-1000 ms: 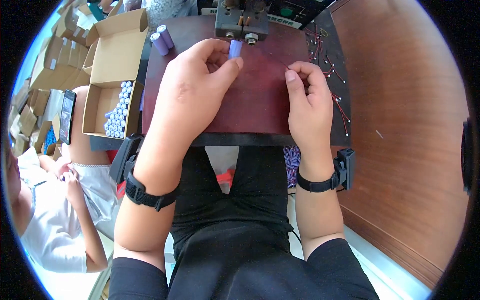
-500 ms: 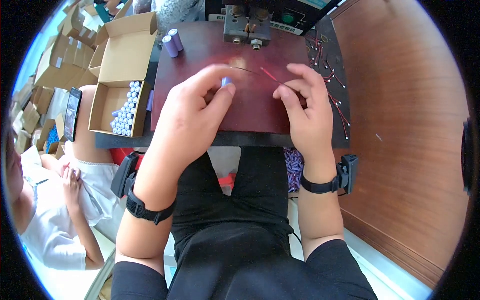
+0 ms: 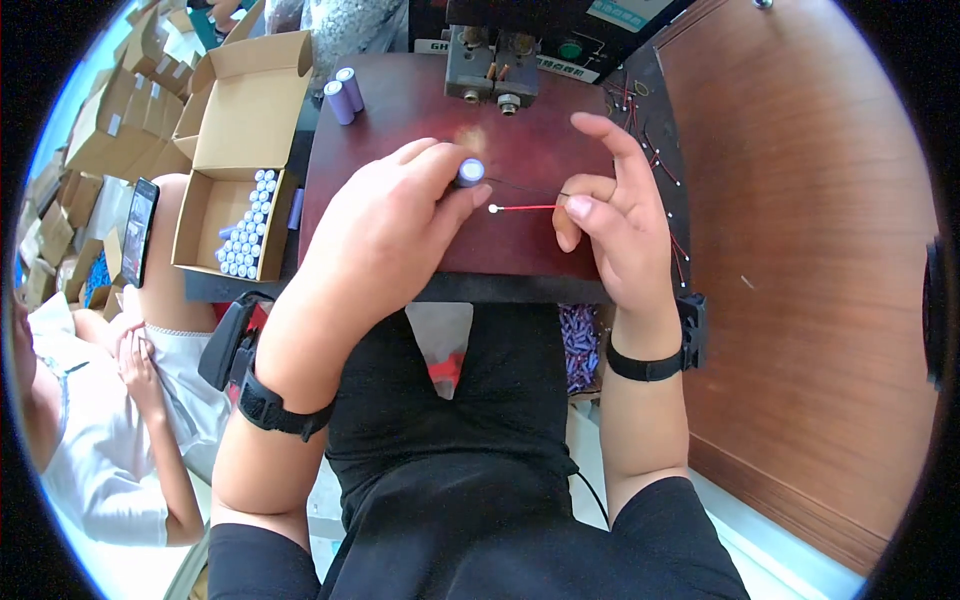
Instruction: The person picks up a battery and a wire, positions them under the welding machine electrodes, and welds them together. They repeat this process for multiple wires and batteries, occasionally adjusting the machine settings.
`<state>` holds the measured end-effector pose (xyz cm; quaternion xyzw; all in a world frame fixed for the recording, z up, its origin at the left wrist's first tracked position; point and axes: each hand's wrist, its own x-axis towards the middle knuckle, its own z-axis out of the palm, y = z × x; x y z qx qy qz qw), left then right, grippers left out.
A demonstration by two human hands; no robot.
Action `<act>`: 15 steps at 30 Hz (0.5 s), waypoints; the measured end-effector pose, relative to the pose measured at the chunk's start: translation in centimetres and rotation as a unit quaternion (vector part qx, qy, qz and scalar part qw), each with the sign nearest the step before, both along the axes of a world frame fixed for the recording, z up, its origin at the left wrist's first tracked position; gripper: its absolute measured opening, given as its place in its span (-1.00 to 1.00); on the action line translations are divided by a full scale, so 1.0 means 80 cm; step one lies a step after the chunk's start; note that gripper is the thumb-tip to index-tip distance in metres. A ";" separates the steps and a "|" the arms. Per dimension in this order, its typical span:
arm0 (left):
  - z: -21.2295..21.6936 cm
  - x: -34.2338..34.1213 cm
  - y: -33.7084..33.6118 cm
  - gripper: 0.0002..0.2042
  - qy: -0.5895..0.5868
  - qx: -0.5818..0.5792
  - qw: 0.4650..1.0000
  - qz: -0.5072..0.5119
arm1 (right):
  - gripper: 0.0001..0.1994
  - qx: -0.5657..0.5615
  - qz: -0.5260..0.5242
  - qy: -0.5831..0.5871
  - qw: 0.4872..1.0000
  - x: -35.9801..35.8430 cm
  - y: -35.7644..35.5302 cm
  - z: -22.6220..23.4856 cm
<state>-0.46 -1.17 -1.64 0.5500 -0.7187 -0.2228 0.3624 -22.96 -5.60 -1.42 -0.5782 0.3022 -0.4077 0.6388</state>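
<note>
My left hand (image 3: 395,220) is closed round a purple cylindrical battery cell (image 3: 470,173), whose pale round end faces up. Between thumb and fingers, my right hand (image 3: 622,225) pinches a red wire (image 3: 530,208) with a small whitish tip pointing left. A thin black wire (image 3: 522,188) stretches from beside the cell to the right fingers; where it joins the cell is hidden. Both hands are above a dark red work board (image 3: 400,95). The right index finger is raised, apart from the wire.
A spot-welder-like machine head (image 3: 490,72) stands beyond my hands. Two purple cells (image 3: 340,102) stand at the board's far left. An open cardboard box (image 3: 192,222) holds several cells. Loose wires (image 3: 655,160) lie at right. A person (image 3: 110,440) sits at left near a phone (image 3: 140,230).
The left hand has tilted the cell, so its end now shows. My right hand has come lower, and the red wire has swung from slanting to nearly level.
</note>
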 end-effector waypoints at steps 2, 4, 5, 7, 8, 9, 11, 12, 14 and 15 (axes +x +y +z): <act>-0.002 -0.003 -0.007 -0.80 -0.020 -0.017 1.000 0.003 | -0.44 0.002 -0.003 -0.026 1.000 0.007 -0.010 -0.002; -0.007 -0.004 -0.014 -0.81 -0.040 -0.034 0.999 0.005 | -0.44 0.005 -0.006 -0.052 0.999 0.016 -0.016 -0.003; -0.012 -0.005 -0.017 -0.81 -0.039 -0.049 0.998 0.019 | -0.44 0.009 -0.030 -0.050 0.998 0.022 -0.017 -0.004; -0.018 -0.006 -0.021 -0.81 -0.036 -0.061 0.997 0.032 | -0.44 0.014 -0.054 -0.046 0.997 0.028 -0.021 -0.008; -0.020 -0.008 -0.023 -0.80 -0.046 -0.058 0.997 0.037 | -0.47 0.010 -0.074 -0.044 0.996 0.030 -0.023 -0.011; -0.022 -0.009 -0.025 -0.80 -0.056 -0.055 0.996 0.042 | -0.50 0.007 -0.094 -0.041 0.995 0.030 -0.025 -0.013; -0.023 -0.013 -0.029 -0.80 -0.061 -0.061 0.995 0.047 | -0.52 0.006 -0.099 -0.045 0.994 0.032 -0.026 -0.014; -0.024 -0.014 -0.032 -0.79 -0.067 -0.070 0.994 0.052 | -0.54 0.003 -0.104 -0.051 0.993 0.032 -0.027 -0.014; -0.025 -0.016 -0.038 -0.79 -0.059 -0.064 0.995 0.054 | -0.55 0.007 -0.109 -0.046 0.993 0.035 -0.030 -0.012; -0.026 -0.016 -0.041 -0.78 -0.051 -0.060 0.995 0.056 | -0.56 0.010 -0.115 -0.042 0.992 0.037 -0.031 -0.011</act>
